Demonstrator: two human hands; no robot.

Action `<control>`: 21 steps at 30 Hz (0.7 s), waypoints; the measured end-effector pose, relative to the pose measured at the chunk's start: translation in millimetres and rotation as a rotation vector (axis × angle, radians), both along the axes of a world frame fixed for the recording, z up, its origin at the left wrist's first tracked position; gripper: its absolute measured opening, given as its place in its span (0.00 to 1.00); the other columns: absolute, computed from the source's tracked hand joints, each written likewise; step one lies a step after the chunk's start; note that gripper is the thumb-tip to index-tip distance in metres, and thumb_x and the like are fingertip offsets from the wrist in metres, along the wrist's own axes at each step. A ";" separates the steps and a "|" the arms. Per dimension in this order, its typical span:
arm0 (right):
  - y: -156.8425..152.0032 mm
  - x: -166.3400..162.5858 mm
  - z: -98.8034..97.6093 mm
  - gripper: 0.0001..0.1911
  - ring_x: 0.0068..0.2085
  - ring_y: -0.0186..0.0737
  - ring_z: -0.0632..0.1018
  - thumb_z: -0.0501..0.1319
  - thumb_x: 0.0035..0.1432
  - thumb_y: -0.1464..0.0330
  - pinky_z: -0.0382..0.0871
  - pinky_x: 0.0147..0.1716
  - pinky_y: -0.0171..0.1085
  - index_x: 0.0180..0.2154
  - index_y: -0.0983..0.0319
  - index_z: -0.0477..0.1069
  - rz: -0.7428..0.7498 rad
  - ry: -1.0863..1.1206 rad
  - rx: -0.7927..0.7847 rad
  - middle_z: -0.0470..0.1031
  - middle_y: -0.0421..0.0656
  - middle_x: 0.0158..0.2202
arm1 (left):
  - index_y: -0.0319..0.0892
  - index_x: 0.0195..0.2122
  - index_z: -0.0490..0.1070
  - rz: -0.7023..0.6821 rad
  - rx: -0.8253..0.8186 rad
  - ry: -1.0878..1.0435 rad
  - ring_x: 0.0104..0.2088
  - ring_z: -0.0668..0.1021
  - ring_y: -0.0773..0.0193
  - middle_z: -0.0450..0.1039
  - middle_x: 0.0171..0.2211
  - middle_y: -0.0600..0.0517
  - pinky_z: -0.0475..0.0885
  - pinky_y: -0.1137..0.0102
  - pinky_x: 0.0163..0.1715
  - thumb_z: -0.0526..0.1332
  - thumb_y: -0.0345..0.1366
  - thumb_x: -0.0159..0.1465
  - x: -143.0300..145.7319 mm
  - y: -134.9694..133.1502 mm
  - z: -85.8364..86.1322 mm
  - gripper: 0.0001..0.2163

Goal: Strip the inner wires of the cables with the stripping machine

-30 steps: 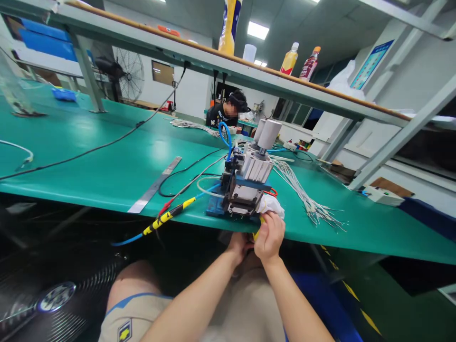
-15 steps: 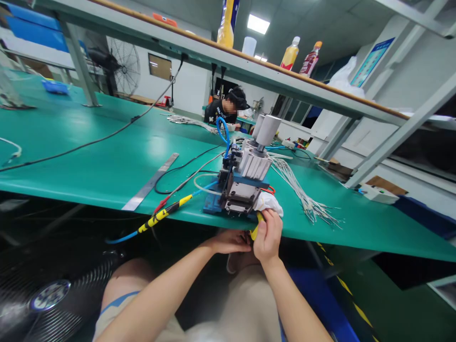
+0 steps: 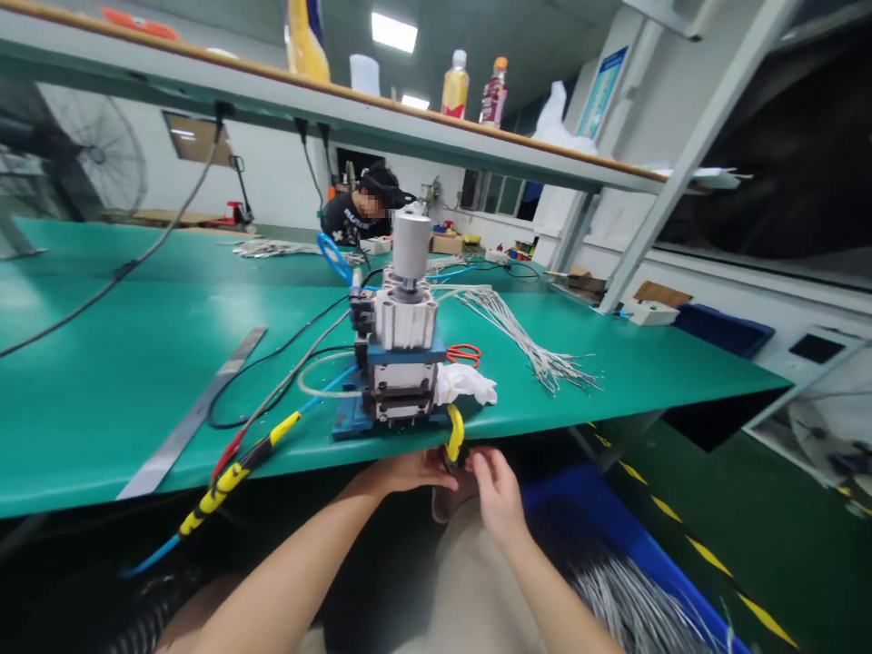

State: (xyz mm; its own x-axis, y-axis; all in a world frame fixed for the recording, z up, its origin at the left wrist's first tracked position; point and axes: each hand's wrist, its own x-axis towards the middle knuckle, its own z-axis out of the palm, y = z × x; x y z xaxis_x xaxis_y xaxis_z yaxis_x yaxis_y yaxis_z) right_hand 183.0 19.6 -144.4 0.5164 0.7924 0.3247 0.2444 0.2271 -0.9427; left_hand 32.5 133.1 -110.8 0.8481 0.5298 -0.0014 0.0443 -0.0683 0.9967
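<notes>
A yellow curved clamp (image 3: 455,431) sits at the bench's front edge, beside the small pneumatic press (image 3: 404,363). My left hand (image 3: 417,470) reaches in below the edge, its fingers closed round the clamp's dark lower end. Right of the clamp, my right hand (image 3: 497,490) has its fingers curled together near that lower end; what they pinch, if anything, is hidden. A crumpled white cloth or bag (image 3: 467,385) lies against the press, just above the clamp.
A steel ruler (image 3: 197,409) and a yellow-black wrapped air hose (image 3: 238,472) lie to the left. Stripped wires (image 3: 521,336) spread over the green bench (image 3: 531,413) at right. Below stands a blue bin (image 3: 565,495) of wires. A person (image 3: 361,209) sits beyond the bench.
My right hand has come off the yellow part of the clamp and moved lower, beside its bottom end. My left hand stays by the clamp. The whole view has swung to the right.
</notes>
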 end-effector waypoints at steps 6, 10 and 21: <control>11.0 -27.5 -24.8 0.30 0.25 0.47 0.80 0.62 0.54 0.40 0.76 0.26 0.43 0.32 0.62 0.73 0.092 0.303 -0.068 0.78 0.46 0.25 | 0.37 0.36 0.75 -0.075 0.049 0.139 0.32 0.79 0.65 0.75 0.30 0.55 0.77 0.67 0.37 0.68 0.26 0.63 -7.6 10.0 -2.5 0.03; 12.4 -35.0 -25.9 0.30 0.23 0.44 0.79 0.65 0.52 0.41 0.74 0.23 0.39 0.34 0.63 0.72 0.121 0.398 -0.060 0.77 0.45 0.25 | 0.37 0.35 0.75 -0.052 0.080 0.199 0.37 0.80 0.63 0.77 0.34 0.53 0.77 0.63 0.43 0.66 0.29 0.65 -7.6 19.1 -8.0 0.01; 2.0 -21.3 26.2 0.10 0.38 0.46 0.77 0.53 0.68 0.63 0.73 0.39 0.45 0.39 0.61 0.70 -0.150 -0.099 0.325 0.74 0.48 0.36 | 0.37 0.32 0.74 0.090 0.011 0.266 0.34 0.79 0.65 0.76 0.31 0.54 0.77 0.65 0.40 0.66 0.30 0.65 1.0 24.7 -12.6 0.05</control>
